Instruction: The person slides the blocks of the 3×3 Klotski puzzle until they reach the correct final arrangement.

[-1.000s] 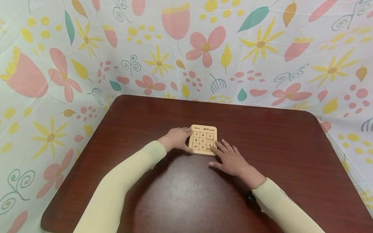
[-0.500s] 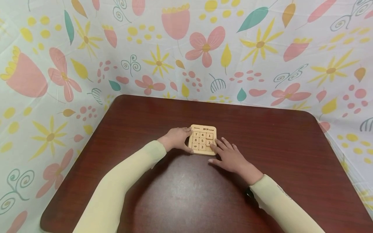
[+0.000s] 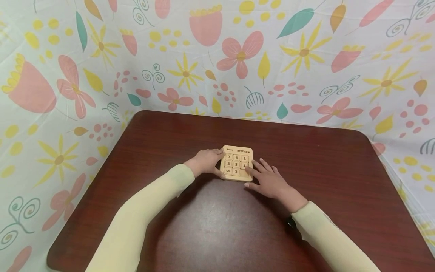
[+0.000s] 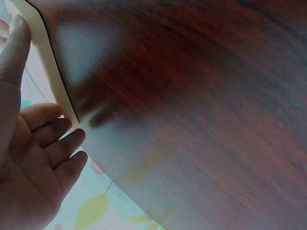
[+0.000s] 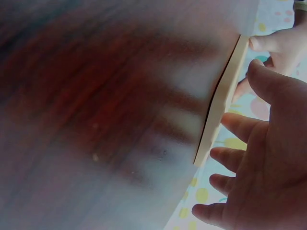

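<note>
In the head view, a light wooden number slide puzzle (image 3: 234,148) lies on the dark table, with tiles 7, 4, 1 in the top row, 8, 5, 2 in the middle, and 6 (turned over) and 3 below. The lower right slot is bare. My left hand (image 3: 205,161) holds the puzzle's left side, thumb at the near corner and fingers farther up. The index finger of my right hand (image 3: 272,184) touches the 2 tile (image 3: 244,165), its other fingers spread beside the right edge. Both wrist views show only the puzzle's side edge (image 5: 220,98), its face hidden.
The brown wooden table (image 3: 306,151) has rounded corners. A white curtain with a pink and yellow flower print (image 3: 239,56) hangs behind it and along its left and right sides.
The 2 tile has slid away from me, from the bottom right slot up to the middle row, with my right index finger on it. My left hand has stayed in place.
</note>
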`<state>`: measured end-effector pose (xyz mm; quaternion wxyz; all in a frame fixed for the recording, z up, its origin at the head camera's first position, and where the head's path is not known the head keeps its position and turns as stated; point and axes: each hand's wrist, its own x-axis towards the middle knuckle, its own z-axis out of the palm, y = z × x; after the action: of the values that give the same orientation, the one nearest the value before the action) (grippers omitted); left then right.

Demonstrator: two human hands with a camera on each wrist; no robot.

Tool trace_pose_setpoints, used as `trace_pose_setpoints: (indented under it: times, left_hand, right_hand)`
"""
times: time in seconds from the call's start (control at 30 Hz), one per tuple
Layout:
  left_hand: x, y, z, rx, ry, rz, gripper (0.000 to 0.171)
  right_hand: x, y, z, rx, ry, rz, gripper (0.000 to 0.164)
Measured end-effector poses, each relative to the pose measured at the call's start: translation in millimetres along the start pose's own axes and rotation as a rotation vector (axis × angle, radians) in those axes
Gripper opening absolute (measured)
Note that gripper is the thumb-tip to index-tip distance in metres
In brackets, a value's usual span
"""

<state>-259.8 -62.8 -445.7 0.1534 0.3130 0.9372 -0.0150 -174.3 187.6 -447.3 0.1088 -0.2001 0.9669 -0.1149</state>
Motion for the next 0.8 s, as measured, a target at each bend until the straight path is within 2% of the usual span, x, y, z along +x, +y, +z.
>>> trace_pose_setpoints:
  times: [0.37,0.8]
  left_hand:
    - [-4.2,2.7,-2.6,-0.034,-0.003,-0.004,0.105]
    - [-2.5,0.2,-1.4,-0.051,-0.014,-0.019,0.105]
  right_hand:
    - [0.0,-1.3,-1.1,0.009,-0.009,0.007,0.066]
    - [0.0,-1.4,-1.1,0.038,0.007,-0.026,0.068]
